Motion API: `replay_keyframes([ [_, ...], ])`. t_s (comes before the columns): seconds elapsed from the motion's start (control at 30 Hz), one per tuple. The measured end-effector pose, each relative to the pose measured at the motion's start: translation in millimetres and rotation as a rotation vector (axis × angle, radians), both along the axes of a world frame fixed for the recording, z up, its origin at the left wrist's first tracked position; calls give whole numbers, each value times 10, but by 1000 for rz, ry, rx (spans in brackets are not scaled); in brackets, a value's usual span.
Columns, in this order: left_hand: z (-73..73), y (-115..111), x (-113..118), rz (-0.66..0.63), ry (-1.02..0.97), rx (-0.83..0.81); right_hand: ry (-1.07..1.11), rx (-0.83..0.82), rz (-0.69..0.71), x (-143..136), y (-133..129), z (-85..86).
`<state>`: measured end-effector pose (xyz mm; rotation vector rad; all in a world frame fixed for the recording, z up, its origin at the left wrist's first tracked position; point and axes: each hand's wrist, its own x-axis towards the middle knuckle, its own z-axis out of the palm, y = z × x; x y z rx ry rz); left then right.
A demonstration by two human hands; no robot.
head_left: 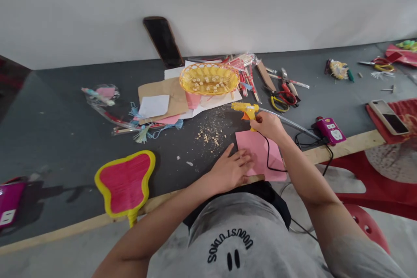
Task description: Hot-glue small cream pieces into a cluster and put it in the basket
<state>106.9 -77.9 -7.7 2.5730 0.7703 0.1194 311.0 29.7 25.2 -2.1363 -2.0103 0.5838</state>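
My right hand [269, 125] is closed round the handle of a yellow glue gun [245, 108], whose nozzle points left. A long clear glue stick [288, 121] trails from its back, and a black cord hangs below. Under the gun lies a sheet of pink paper [260, 152] at the table's front edge. My left hand [233, 167] lies flat with fingers spread, partly on the paper's left side. Small pale crumbs [210, 135] are scattered on the grey table just beyond that hand. Farther back, a yellow woven basket [209, 79] holds several small pale pieces.
A pink fan-shaped piece with yellow trim [125, 182] lies front left. Tassels [143, 134] and papers [154, 106] sit left of the basket. Pliers and scissors [282, 100] lie right of it. A purple power socket [330, 130] stands near the front edge; a phone [164, 41] leans on the wall.
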Motion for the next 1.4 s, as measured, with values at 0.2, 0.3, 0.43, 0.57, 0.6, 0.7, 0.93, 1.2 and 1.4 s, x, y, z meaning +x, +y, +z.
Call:
replay_keyframes([
  [0.2, -34, 70, -120, 76, 57, 6, 6, 101, -3, 179, -188, 195],
  [0.3, -8, 169, -119, 128, 50, 15, -31, 62, 22, 149, -320, 141],
  [0.43, 36, 281, -88, 142, -6, 51, -100, -24, 27, 45, -411, -4],
  [0.57, 125, 324, -265, 177, -100, 109, -113, -50, 28, 8, -411, -94],
  [0.6, 155, 337, -359, 237, -114, 124, -102, -40, 29, 14, -409, -104],
  [0.7, 231, 394, -701, 520, -76, 170, -50, -12, 39, 65, -411, -117],
  [0.93, 200, 451, -980, 692, 70, 108, 32, 145, 86, 134, -493, -87],
  [1.2, 117, 524, -665, 528, 81, 147, 170, 262, 286, -187, -605, -18],
  [1.4, 110, 572, -724, 549, -8, 108, 219, 285, 356, -271, -657, -67],
])
